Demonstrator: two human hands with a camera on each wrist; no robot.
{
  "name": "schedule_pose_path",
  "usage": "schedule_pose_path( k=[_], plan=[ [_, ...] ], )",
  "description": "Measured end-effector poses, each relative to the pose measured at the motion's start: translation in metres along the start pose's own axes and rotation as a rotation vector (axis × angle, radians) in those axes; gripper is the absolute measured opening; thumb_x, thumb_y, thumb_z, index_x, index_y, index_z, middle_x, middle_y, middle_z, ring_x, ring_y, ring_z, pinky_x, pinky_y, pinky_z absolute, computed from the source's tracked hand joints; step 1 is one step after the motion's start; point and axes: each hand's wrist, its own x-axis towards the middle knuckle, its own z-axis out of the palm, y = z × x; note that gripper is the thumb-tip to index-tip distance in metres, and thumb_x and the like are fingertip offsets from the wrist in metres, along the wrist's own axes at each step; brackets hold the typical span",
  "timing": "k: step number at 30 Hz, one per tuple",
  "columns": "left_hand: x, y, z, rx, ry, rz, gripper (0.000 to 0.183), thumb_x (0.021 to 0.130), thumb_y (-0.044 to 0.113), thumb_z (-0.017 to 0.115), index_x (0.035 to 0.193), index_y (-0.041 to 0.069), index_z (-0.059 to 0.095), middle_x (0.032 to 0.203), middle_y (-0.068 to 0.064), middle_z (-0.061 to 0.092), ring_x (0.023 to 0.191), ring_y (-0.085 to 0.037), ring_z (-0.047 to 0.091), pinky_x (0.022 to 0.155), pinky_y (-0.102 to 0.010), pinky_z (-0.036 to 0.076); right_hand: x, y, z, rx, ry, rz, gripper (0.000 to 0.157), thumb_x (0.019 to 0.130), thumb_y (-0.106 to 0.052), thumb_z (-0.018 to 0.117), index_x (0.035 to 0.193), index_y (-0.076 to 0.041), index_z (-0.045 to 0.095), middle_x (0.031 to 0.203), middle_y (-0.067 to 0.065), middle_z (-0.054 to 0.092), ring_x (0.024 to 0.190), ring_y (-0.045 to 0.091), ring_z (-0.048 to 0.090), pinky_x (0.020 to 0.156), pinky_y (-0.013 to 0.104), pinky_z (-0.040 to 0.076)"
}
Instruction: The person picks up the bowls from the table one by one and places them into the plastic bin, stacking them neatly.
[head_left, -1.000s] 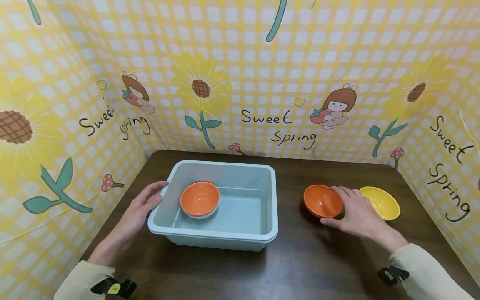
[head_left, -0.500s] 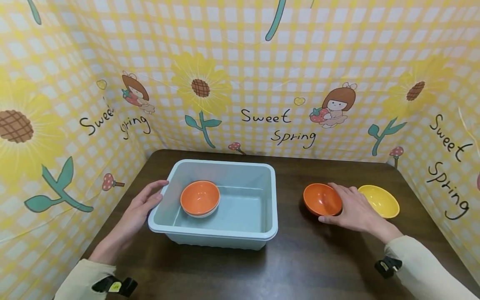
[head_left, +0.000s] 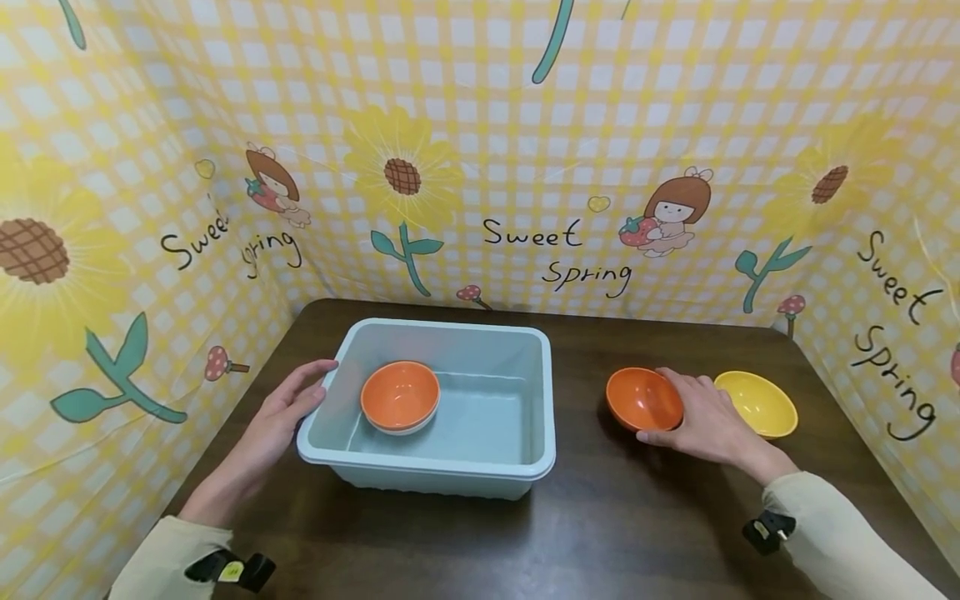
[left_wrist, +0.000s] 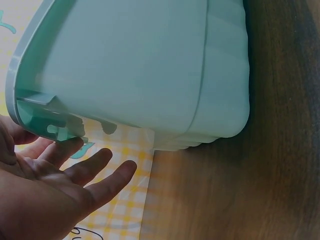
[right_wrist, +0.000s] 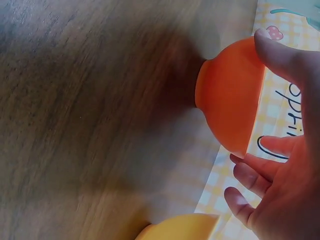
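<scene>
In the head view, my right hand (head_left: pixel 705 419) holds an orange bowl (head_left: pixel 643 400) by the rim, thumb on the near side and fingers around the far side. The right wrist view shows this orange bowl (right_wrist: pixel 232 95) upright on its foot, thumb and fingertips at opposite edges. A yellow bowl (head_left: pixel 759 406) lies just behind that hand, partly covered by it. My left hand (head_left: pixel 281 414) touches the left rim of a pale blue tub (head_left: pixel 480 472), fingers loosely extended. Inside the tub sits another orange bowl (head_left: pixel 401 397), stacked on a white-sided one.
Everything stands on a dark wooden table (head_left: pixel 577 533). A yellow checked cloth (head_left: pixel 480 167) with flower prints rises behind it and on both sides. Bare tabletop lies between the tub and the bowls on the right.
My right forearm and wrist have shifted slightly left, and the fingers have settled around the orange bowl's rim. The left hand, the tub and the bowls stay in place.
</scene>
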Motion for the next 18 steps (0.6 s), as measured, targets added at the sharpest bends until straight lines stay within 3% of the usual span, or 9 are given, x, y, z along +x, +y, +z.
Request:
schedule_pose_path(
  k=[12,18],
  plan=[
    [0.0002,0.0008,-0.0013,0.012,0.005,-0.004,0.055,0.115,0.04,0.043,0.161,0.012,0.032,0.155,-0.024,0.04,0.116,-0.025,0.058,0.085,-0.037,0.057,-0.0039,0.0025,0.0027,0.011,-0.003,-0.021,0.116,0.073,-0.072,0.086,0.152,0.003,0.045,0.137,0.026,0.061,0.115,0.042,0.055,0.088,0.062,0.049],
    [0.0004,0.0004,-0.0011,0.004,0.0,-0.009,0.056,0.115,0.041,0.043,0.161,0.012,0.031,0.154,-0.025,0.041,0.115,-0.024,0.059,0.084,-0.038,0.057,-0.003,0.0043,0.0039,0.026,-0.013,-0.006,0.114,0.073,-0.069,0.087,0.151,0.002,0.045,0.126,0.024,0.066,0.108,0.041,0.062,0.082,0.06,0.052]
  ],
)
